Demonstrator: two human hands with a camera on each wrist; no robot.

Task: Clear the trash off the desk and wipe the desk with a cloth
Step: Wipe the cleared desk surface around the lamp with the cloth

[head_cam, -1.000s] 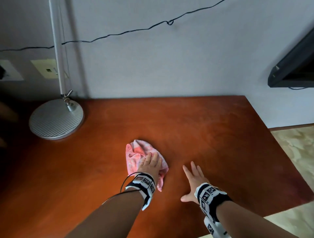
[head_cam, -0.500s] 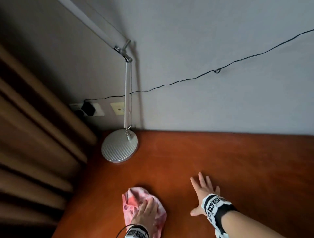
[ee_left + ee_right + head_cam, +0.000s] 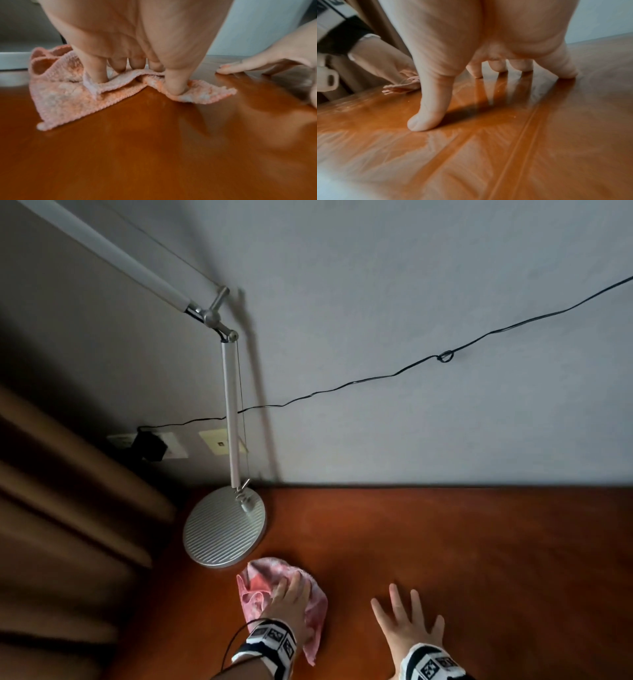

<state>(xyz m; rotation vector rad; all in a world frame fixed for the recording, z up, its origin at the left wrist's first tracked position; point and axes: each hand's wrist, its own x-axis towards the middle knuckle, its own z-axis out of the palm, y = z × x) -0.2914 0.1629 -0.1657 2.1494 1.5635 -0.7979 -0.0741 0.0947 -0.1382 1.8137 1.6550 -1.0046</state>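
Observation:
A pink cloth point(image 3: 253, 583) lies crumpled on the red-brown wooden desk point(image 3: 479, 542), just in front of the lamp base. My left hand point(image 3: 291, 601) lies on top of it, fingers stretched forward and pressing down. In the left wrist view the fingers and thumb of the left hand point(image 3: 133, 75) push into the folds of the cloth point(image 3: 68, 97). My right hand point(image 3: 407, 621) rests flat on the bare desk to the right, fingers spread and holding nothing. In the right wrist view the right hand point(image 3: 488, 81) stands on its fingertips on the desk point(image 3: 522, 148).
A silver desk lamp with a round base point(image 3: 224, 529) stands at the back left of the desk, close to the cloth. Brown curtains point(image 3: 51, 508) hang at the left. A black cable point(image 3: 376, 378) runs along the wall from a plug point(image 3: 150, 446).
The left hand has slid the cloth left and back toward the lamp base. The right hand stays flat on the desk. The head view has swung up and to the left.

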